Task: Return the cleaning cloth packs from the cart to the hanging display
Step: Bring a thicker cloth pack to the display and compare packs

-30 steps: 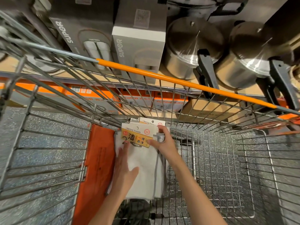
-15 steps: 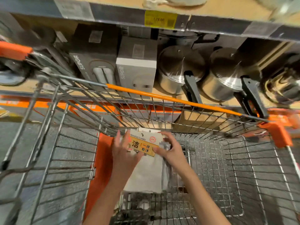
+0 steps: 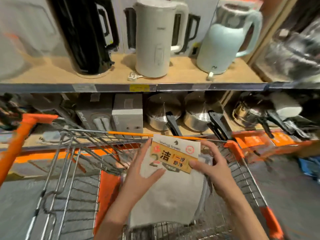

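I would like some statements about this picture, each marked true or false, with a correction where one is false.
1. Both hands hold the cleaning cloth pack. True: the left hand and the right hand grip it from either side.
2. The pack lies flat on the cart floor. False: it is lifted above the basket.
3. Three kettles stand on the upper shelf. True.
4. The middle kettle is black. False: it is white.

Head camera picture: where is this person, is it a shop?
Most likely a shop selling kitchen goods. A wire shopping cart with orange trim stands before wooden shelves lined with electric kettles, such as a tall white kettle, and a yellow price tag. Both hands hold a labelled pack of grey cleaning cloths.
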`<state>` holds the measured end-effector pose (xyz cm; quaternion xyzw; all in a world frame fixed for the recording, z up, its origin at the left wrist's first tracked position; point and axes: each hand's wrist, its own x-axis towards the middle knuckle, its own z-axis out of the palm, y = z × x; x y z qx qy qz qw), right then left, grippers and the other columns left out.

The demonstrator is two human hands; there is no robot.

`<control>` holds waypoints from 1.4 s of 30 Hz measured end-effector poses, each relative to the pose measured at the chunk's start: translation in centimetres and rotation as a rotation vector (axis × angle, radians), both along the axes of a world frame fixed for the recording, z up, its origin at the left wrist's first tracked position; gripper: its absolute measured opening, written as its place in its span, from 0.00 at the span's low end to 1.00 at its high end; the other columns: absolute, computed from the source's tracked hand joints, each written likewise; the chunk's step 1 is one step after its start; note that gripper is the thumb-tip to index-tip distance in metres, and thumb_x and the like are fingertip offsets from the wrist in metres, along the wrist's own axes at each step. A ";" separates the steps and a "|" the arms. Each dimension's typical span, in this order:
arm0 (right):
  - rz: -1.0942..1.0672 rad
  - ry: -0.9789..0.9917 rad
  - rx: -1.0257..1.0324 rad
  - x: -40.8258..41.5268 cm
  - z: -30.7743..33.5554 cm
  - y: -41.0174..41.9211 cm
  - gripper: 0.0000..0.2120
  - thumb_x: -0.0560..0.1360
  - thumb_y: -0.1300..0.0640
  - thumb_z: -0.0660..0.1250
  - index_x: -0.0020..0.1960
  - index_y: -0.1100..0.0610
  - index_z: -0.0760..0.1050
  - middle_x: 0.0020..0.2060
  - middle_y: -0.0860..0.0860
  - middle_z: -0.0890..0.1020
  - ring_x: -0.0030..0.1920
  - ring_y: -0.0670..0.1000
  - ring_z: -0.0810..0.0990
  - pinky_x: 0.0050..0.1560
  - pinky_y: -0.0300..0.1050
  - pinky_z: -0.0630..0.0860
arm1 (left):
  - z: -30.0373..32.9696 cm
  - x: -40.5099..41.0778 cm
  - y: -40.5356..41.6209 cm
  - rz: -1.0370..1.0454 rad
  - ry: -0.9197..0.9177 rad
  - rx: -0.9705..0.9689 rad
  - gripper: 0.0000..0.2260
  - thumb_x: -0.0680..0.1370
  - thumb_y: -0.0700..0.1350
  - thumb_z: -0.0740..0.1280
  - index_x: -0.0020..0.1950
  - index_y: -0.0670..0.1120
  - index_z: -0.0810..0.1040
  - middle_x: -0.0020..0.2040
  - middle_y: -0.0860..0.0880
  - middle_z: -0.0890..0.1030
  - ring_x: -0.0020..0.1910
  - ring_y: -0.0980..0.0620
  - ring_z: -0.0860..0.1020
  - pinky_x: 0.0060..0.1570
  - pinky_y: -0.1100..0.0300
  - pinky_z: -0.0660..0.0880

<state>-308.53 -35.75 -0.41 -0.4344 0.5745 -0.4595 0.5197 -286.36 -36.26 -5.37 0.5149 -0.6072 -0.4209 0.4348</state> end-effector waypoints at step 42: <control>-1.684 0.704 -0.125 17.7 17.8 57.7 0.25 0.67 0.65 0.74 0.56 0.41 0.73 0.52 0.42 0.80 0.53 0.37 0.77 0.52 0.30 0.74 | 17.7 -6.4 38.9 -1.519 0.275 0.022 0.32 0.65 0.45 0.77 0.60 0.71 0.68 0.63 0.61 0.75 0.60 0.63 0.74 0.60 0.62 0.71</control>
